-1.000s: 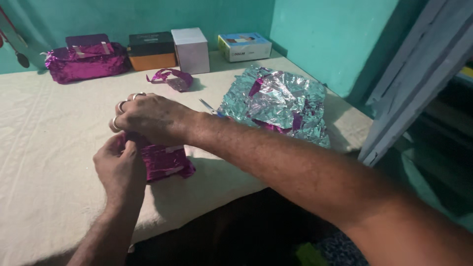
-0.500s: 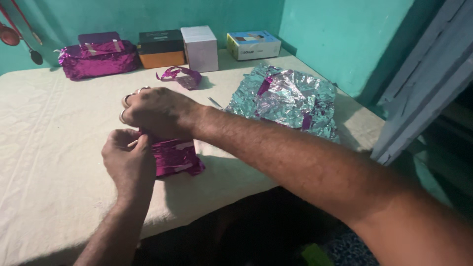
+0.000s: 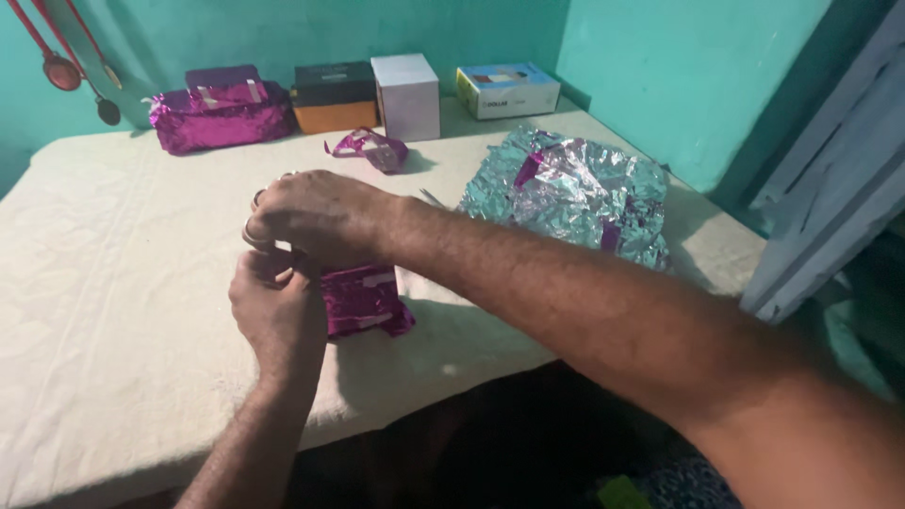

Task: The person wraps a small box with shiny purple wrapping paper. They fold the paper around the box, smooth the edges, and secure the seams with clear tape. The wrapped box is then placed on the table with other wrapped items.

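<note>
A small parcel (image 3: 363,300) wrapped in shiny magenta foil, with strips of clear tape on it, lies near the front edge of the cream-covered table (image 3: 113,302). My right hand (image 3: 316,217), with rings on its fingers, presses down over the parcel's left end from above. Just below it, my left hand (image 3: 273,316) pinches at that same end, fingers closed against the foil. Both hands cover the parcel's left half, so only its right part shows.
A crumpled silver foil sheet (image 3: 575,193) with magenta patches lies at the right, scissors (image 3: 432,197) partly under it. A magenta foil scrap (image 3: 370,148), another magenta-wrapped parcel (image 3: 222,118) and three boxes (image 3: 405,94) stand along the teal back wall. Ladles (image 3: 66,66) hang at top left.
The view has shifted, so everything sits further right in frame. My hands stay together on the parcel's left end, the left one moving closer under the right.
</note>
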